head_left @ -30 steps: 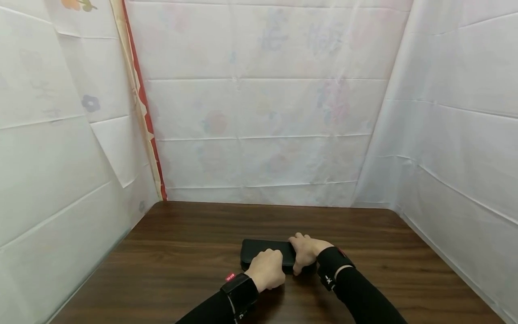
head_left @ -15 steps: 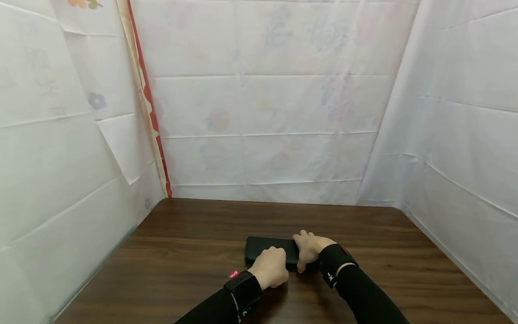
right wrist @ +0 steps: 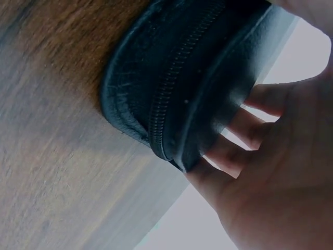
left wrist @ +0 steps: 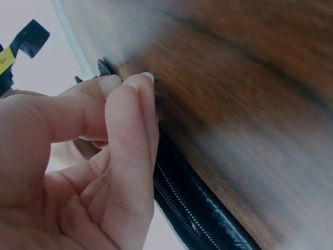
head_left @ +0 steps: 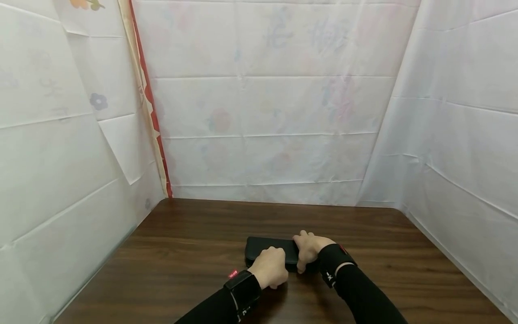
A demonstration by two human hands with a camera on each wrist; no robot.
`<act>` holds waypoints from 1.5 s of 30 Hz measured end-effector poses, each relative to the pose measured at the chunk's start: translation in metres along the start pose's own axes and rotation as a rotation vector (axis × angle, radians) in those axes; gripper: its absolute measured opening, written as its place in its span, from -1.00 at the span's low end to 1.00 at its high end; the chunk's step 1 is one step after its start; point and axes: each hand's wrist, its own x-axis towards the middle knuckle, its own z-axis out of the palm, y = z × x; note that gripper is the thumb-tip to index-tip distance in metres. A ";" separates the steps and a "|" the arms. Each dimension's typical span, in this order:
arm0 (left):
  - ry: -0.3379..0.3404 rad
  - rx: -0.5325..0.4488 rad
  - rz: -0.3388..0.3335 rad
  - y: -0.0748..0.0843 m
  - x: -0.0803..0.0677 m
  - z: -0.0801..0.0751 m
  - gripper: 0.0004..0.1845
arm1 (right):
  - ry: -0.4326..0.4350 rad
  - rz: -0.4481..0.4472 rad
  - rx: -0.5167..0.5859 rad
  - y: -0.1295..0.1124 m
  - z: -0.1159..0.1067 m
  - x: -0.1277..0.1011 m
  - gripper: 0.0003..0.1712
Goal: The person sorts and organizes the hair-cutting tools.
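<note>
Very little has shifted over the last second — the black zip case (head_left: 269,249) lay a touch further left in the head view a second ago and has since settled, with no visible change across the last half second. It lies flat on the dark wooden table (head_left: 194,270), long side across, directly under both sets of fingers. The right hand (head_left: 309,249) clasps the case's right end, its fingers (right wrist: 250,130) curled over the far edge and the thumb down the near side, so that end is pinned. The left hand (head_left: 270,269) sits at the near edge, just left of the right hand; in the left wrist view its thumb and forefinger (left wrist: 127,120) are pressed together at the zip line (left wrist: 182,208) — pinching something small there, most likely the zip pull, though the pull itself cannot be made out. Judging by this, the work is at the hold-and-pinch stage: the grip looks set, the zip teeth that show in both wrist views are closed, and no opening has begun.
</note>
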 end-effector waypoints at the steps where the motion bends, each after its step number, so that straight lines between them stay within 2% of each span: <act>1: 0.000 0.000 -0.002 0.000 0.000 0.000 -0.87 | 0.001 0.001 0.000 0.000 0.000 0.000 -0.13; 5: 0.004 -0.009 -0.003 -0.002 0.001 0.000 -0.89 | 0.003 0.002 0.008 -0.001 0.000 0.000 -0.10; 17: 0.011 0.024 -0.010 -0.004 0.002 -0.002 -0.78 | 0.017 -0.009 0.010 0.002 0.005 0.003 -0.02; 26: 0.026 0.025 0.005 -0.007 0.001 -0.002 -0.83 | 0.018 -0.021 0.019 0.004 0.004 0.002 0.00; 33: 0.013 0.036 0.002 -0.009 -0.001 -0.005 -0.87 | 0.017 -0.023 0.014 0.004 0.003 0.001 0.01; 45: 0.014 0.055 0.000 -0.014 -0.004 -0.009 -0.83 | 0.015 -0.012 0.015 0.002 0.001 0.000 -0.01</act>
